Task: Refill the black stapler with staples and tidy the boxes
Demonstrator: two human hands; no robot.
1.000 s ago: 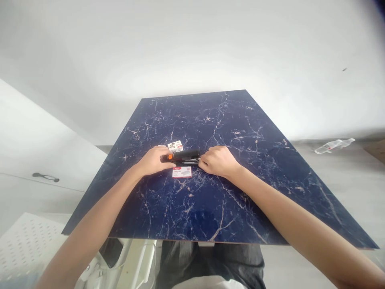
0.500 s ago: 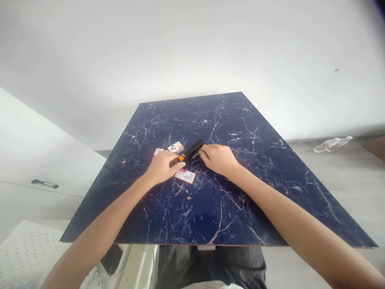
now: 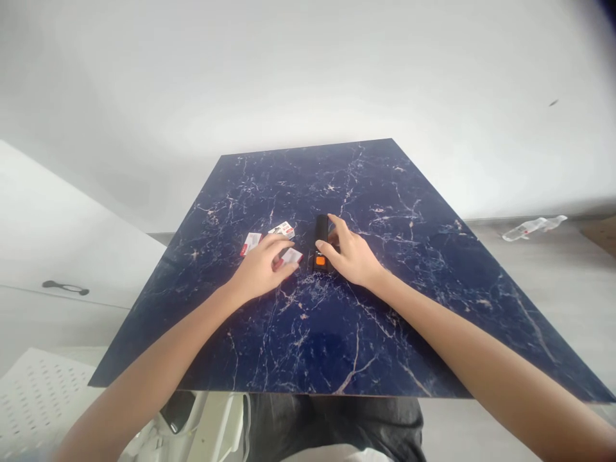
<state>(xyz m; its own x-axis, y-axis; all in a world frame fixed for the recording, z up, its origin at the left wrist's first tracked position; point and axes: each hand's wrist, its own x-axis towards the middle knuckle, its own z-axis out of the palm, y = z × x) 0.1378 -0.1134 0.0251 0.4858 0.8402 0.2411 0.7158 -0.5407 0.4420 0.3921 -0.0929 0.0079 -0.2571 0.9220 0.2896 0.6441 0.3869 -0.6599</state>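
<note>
A black stapler (image 3: 320,239) with an orange end lies on the dark blue marble-patterned table (image 3: 375,308), pointing away from me. My right hand (image 3: 350,255) rests against its right side, fingers stretched out, thumb near the orange end. My left hand (image 3: 260,273) has its fingertips and thumb closed on a small white-and-red staple box (image 3: 292,255) just left of the stapler. Two more small boxes lie beyond my left hand, one (image 3: 251,243) to the left and one (image 3: 283,229) further back.
A white wall stands behind the table. A clear plastic bottle (image 3: 532,227) lies on the floor at the right. A white perforated surface (image 3: 33,391) is at the lower left, and a white cabinet with a dark handle (image 3: 65,287) is further left.
The stapler has been turned from lying crosswise to pointing away from me. My left hand left the stapler and closed on the staple box; my right hand's fingers opened along the stapler.
</note>
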